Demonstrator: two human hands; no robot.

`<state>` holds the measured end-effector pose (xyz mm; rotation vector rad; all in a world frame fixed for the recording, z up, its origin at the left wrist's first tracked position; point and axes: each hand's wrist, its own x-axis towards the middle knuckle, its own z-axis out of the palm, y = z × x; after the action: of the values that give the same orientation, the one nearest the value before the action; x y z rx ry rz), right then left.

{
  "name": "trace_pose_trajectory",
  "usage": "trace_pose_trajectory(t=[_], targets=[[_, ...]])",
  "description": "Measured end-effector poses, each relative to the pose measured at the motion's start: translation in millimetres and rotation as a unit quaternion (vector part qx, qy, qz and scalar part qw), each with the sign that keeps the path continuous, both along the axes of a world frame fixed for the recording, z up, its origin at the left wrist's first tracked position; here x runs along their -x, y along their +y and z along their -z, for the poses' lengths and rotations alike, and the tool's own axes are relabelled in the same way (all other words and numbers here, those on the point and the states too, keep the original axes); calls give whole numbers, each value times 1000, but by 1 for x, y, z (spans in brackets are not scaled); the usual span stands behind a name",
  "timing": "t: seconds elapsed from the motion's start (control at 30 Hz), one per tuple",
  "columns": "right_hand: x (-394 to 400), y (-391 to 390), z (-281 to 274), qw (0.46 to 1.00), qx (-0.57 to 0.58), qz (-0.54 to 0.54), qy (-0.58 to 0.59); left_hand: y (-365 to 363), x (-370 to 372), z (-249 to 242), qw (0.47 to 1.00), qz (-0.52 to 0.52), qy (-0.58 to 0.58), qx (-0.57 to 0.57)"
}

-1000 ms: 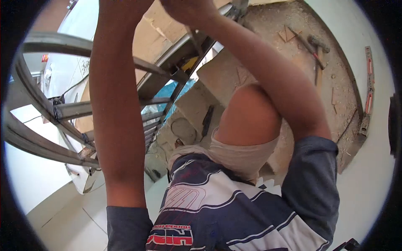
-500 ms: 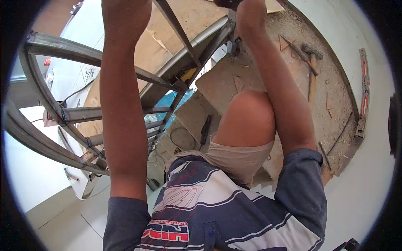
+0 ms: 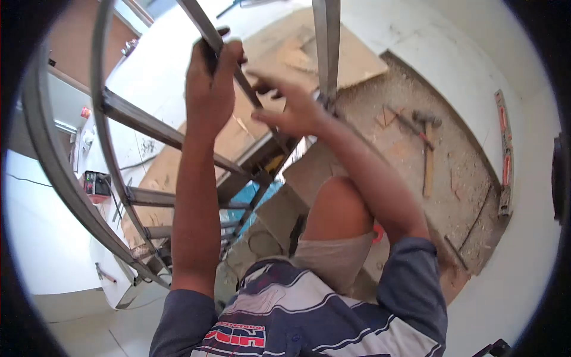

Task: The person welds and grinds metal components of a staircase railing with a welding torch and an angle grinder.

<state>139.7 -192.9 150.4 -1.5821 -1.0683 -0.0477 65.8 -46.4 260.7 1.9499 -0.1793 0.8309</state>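
Observation:
My left hand (image 3: 212, 86) is wrapped around a slanting grey metal bar (image 3: 200, 21) of a welded railing frame, with the thumb on the near side. Just right of the same bar, my right hand (image 3: 290, 106) has its fingers spread and holds nothing; whether a fingertip touches the bar cannot be made out. Right of both hands rises a thicker upright metal post (image 3: 327, 44). Curved rails (image 3: 56, 172) joined by short crossbars (image 3: 146, 124) run down the left side of the frame.
On the dusty landing at right lie a hammer (image 3: 428, 157), a red-handled tool (image 3: 410, 126) and thin metal pieces. A spirit level (image 3: 505, 154) rests along the wall. Brownish board (image 3: 357, 62) covers floor beyond the railing. Steps (image 3: 279, 214) descend beside my knee.
Both hands have come down from the top edge into full view. The left is now around the slanting bar, and the right has moved left towards it from the post. The view has shifted.

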Motion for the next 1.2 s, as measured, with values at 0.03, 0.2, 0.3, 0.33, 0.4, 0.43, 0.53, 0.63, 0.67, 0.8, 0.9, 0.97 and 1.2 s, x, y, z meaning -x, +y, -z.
trace_pose_trajectory(t=[0.03, 0.2, 0.3, 0.33, 0.4, 0.43, 0.53, 0.63, 0.67, 0.8, 0.9, 0.97, 1.2], targets=[[4, 5, 1, 1000, -21, 1, -21, -2, 0, 0, 1000, 9, 1, 26], [14, 5, -18, 997, 13, 31, -65, -10, 2, -3, 998, 6, 21, 60], [15, 6, -17, 996, 23, 48, -76, -4, -3, 3, 999, -3, 16, 47], [14, 6, -19, 995, 14, 43, -86, -4, -2, 2, 998, 2, 24, 55], [13, 5, -19, 997, 7, 29, -68, -6, 6, -7, 996, -19, 79, 47], [12, 5, -19, 998, 10, 25, -62, -11, 14, -11, 996, -23, 73, 43], [2, 4, -12, 994, 88, 10, -69, -35, 51, -34, 987, -118, 58, -89], [6, 2, -20, 998, 41, -8, -39, -47, 100, -96, 980, -95, 88, -149], [7, 3, -24, 998, 34, -12, -45, -49, 115, -119, 982, -62, 140, -114], [5, 2, -26, 999, 26, -23, 9, -20, 91, -169, 947, -112, -123, -274], [2, 0, -27, 998, 44, -35, 29, 3, 60, -199, 934, -170, -69, -307], [-1, 1, -26, 996, 58, -44, 48, 4, 46, -206, 938, -161, -36, -305], [-1, -1, -28, 995, 62, -49, 57, 10, 19, -204, 956, -151, 10, -250]])
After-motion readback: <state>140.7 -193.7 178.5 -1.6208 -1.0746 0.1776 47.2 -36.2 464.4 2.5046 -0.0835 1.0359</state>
